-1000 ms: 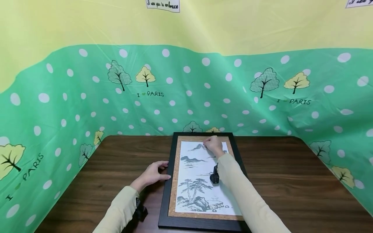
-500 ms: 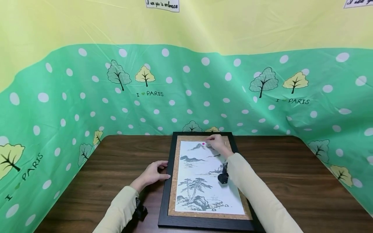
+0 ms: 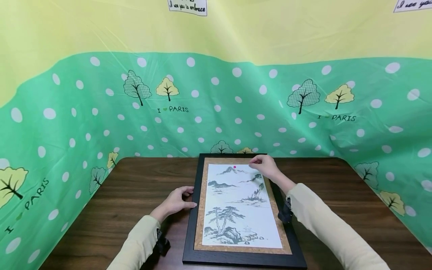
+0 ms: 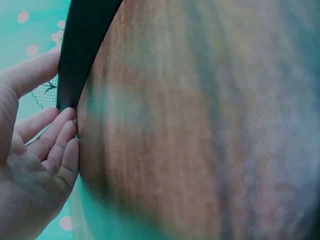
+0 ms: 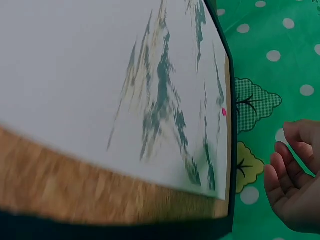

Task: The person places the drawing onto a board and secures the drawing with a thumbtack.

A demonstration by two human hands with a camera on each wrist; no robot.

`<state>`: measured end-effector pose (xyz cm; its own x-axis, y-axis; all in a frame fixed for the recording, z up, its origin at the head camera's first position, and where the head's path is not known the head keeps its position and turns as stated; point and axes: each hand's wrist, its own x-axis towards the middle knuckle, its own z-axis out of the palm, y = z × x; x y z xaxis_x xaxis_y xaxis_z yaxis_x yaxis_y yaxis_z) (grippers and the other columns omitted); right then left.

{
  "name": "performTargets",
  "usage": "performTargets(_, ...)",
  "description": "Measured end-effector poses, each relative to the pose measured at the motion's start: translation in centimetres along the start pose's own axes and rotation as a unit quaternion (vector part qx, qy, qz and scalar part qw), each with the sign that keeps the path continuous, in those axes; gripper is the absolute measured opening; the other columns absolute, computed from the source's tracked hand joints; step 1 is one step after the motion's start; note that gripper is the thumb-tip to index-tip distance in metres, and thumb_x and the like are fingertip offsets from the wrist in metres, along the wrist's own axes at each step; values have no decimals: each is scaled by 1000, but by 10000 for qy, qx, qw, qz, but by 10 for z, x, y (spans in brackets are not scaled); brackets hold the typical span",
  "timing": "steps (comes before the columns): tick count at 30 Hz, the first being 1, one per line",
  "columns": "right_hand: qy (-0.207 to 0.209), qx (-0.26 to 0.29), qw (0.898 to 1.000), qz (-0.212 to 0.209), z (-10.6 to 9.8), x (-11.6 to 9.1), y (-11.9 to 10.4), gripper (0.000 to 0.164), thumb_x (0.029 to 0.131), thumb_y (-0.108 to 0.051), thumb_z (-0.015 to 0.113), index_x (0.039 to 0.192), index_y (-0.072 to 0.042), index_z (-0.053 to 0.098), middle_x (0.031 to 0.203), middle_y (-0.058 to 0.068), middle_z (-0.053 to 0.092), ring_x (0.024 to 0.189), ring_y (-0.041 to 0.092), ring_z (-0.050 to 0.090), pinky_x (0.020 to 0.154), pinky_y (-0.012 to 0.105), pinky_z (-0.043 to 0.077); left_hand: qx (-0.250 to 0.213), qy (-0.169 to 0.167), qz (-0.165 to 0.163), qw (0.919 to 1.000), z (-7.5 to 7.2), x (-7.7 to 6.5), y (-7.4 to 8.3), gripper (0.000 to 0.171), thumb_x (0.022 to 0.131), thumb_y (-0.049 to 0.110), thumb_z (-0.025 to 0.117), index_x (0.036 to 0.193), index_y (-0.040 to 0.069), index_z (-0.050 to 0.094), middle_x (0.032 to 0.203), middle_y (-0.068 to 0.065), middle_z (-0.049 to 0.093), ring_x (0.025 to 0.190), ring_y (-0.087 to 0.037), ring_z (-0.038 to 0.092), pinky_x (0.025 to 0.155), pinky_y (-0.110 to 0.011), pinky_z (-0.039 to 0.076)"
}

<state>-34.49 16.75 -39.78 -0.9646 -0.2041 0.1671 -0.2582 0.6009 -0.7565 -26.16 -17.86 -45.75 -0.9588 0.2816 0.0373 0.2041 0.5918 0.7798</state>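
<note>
A black-framed corkboard (image 3: 191,236) lies on the table, its cork (image 3: 243,249) showing as a border around a white sheet with an ink landscape (image 3: 226,197). One pink pushpin (image 3: 234,167) sits at the sheet's top middle; the right wrist view shows this pushpin (image 5: 224,112) too. My left hand (image 3: 177,199) touches the board's left edge, thumb and fingers spread along the frame (image 4: 82,47). Above the sheet's upper right corner my right hand (image 3: 266,167) hovers with loosely bent fingers. In the right wrist view that right hand (image 5: 299,182) holds nothing visible.
The dark wooden table (image 3: 341,202) extends to both sides of the board. Behind it hangs a green and yellow cloth (image 3: 216,101) with dots and trees. Small black devices sit on the left wrist (image 3: 162,243) and right wrist (image 3: 285,212).
My right hand has moved right from the sheet's top middle to above its upper right corner, uncovering the pink pushpin. My left hand stays at the frame's left edge.
</note>
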Motion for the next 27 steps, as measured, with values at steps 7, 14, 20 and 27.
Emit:
performTargets(7,41,-203,9996,-174,-26,-20,16,17,84,-10,63,95,3,66,88,13,63,76,21,55,65,29,46,-28,47,-43,10000,1,1,0,59,71,18,77,123,0,53,110,-7,59,100,-24,52,86,-40,42)
performTargets(14,204,-365,9990,-181,-47,-45,32,17,84,-9,63,95,4,66,89,14,63,74,21,54,62,27,46,16,46,-30,10000,1,0,0,59,72,18,77,122,-1,53,111,-8,59,100,-24,52,86,-41,43)
performTargets(20,292,-471,9983,-184,-63,-67,44,17,84,-11,64,93,3,66,88,14,63,74,19,54,59,24,45,41,75,-27,10000,2,-1,3,58,72,16,77,122,-1,53,111,-9,59,100,-24,52,86,-41,43)
performTargets(27,323,-531,9980,-73,-75,-88,60,19,84,-12,64,94,4,66,88,14,64,73,17,56,60,23,46,46,56,67,10000,2,-2,3,58,71,15,77,121,-3,53,110,-11,59,100,-27,52,85,-42,43)
